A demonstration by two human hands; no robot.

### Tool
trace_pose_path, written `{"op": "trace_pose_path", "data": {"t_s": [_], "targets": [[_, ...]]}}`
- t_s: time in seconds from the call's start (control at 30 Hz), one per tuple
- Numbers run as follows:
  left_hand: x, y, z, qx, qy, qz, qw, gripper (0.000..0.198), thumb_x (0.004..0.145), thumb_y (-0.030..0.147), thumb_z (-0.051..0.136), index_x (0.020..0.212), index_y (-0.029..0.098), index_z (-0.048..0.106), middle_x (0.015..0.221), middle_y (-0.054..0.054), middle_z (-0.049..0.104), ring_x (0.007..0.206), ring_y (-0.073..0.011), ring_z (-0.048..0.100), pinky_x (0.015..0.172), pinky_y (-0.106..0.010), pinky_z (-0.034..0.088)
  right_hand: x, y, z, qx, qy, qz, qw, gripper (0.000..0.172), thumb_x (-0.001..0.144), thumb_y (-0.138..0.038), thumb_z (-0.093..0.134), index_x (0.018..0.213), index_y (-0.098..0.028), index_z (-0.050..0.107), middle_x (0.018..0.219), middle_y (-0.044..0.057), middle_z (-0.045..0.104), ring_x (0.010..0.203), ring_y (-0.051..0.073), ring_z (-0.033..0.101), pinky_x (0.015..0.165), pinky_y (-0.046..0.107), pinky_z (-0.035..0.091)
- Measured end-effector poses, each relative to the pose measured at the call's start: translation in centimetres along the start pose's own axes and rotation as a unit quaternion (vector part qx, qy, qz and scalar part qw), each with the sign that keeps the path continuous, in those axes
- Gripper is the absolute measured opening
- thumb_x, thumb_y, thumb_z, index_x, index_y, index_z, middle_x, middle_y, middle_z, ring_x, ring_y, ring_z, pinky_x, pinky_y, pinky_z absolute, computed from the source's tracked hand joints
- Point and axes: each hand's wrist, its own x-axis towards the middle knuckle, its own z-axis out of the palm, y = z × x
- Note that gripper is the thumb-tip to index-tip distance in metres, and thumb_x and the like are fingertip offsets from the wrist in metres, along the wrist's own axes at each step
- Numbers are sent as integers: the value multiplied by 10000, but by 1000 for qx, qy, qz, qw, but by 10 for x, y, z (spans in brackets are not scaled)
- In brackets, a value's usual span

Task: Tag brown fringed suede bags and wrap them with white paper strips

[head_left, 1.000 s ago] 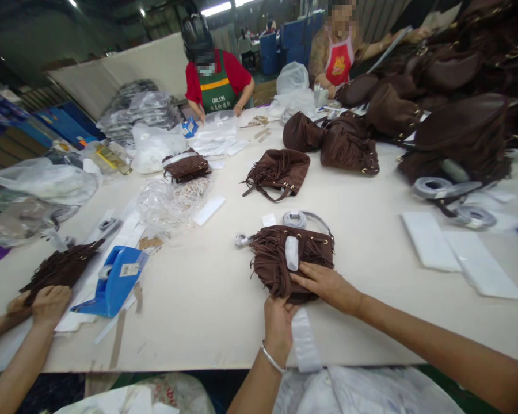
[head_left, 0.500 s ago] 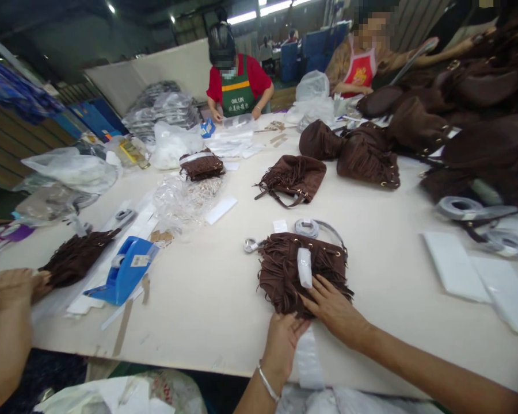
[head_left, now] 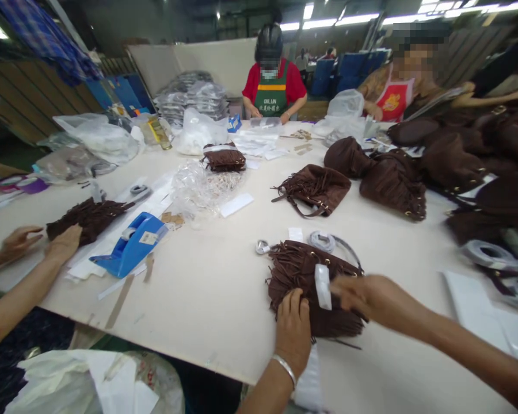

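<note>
A dark brown fringed handbag (head_left: 291,270) lies flat on the table in front of me. My left hand (head_left: 294,325), a silver bangle on its wrist, rests on the lower fringe with its fingers laid flat. Over the bag's right half is my right hand (head_left: 369,296), its fingertips smeared by motion beside a white wrapped piece (head_left: 323,286) on the bag's front. A grey wrapped strap coil (head_left: 322,241) sits at the bag's top edge, and a smaller wrapped ring (head_left: 262,247) at its upper left. From under the bag, a white strip (head_left: 309,374) runs toward the table's front edge.
A blue tape dispenser (head_left: 132,244) stands left, near a co-worker's hands (head_left: 63,244) on another fringed bag (head_left: 90,218). More brown bags (head_left: 392,184) pile up right, with white sheets (head_left: 470,305) below. Crumpled clear plastic (head_left: 198,192) lies mid-table. Two people work across the table.
My left hand has moved up from the bag's lower edge onto its fringe. My right hand has lifted off the fringe and shifted up and right. The view has turned left.
</note>
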Motion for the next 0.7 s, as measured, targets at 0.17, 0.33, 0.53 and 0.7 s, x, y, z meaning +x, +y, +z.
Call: {"op": "trace_pose_path", "data": {"t_s": [0.17, 0.33, 0.53, 0.7], "targets": [[-2, 0, -7, 26, -19, 10, 999, 376, 865, 36, 485, 1210, 158, 568, 1375, -133, 529, 1292, -280, 477, 1009, -470, 494, 142, -23, 1, -124, -10, 94, 988, 430, 992, -463, 384, 1224, -142, 555, 1065, 183, 693, 966, 275, 665, 786, 350, 478], [2, 2, -10, 81, -47, 20, 995, 557, 856, 65, 486, 1404, 150, 433, 1573, -117, 278, 1440, -339, 248, 1088, -536, 413, 188, -18, 58, -118, -54, 85, 988, 448, 999, -543, 314, 1169, -205, 555, 930, 104, 726, 887, 227, 684, 729, 281, 448], [11, 1, -6, 109, -64, -26, 992, 671, 910, 257, 531, 1506, 141, 245, 1601, -168, 142, 1458, -363, 163, 1102, -550, 381, 187, 13, 69, -134, -52, 92, 985, 377, 1034, -409, 271, 1165, -180, 541, 873, 115, 715, 788, 246, 680, 674, 301, 442], [12, 4, -8, 119, -55, -25, 991, 646, 925, 259, 507, 1504, 129, 251, 1592, -178, 175, 1467, -341, 145, 1126, -549, 347, 184, -20, 37, -140, 11, 56, 989, 319, 1006, -314, 388, 1239, -136, 514, 1069, 171, 675, 1031, 287, 621, 863, 398, 457]]}}
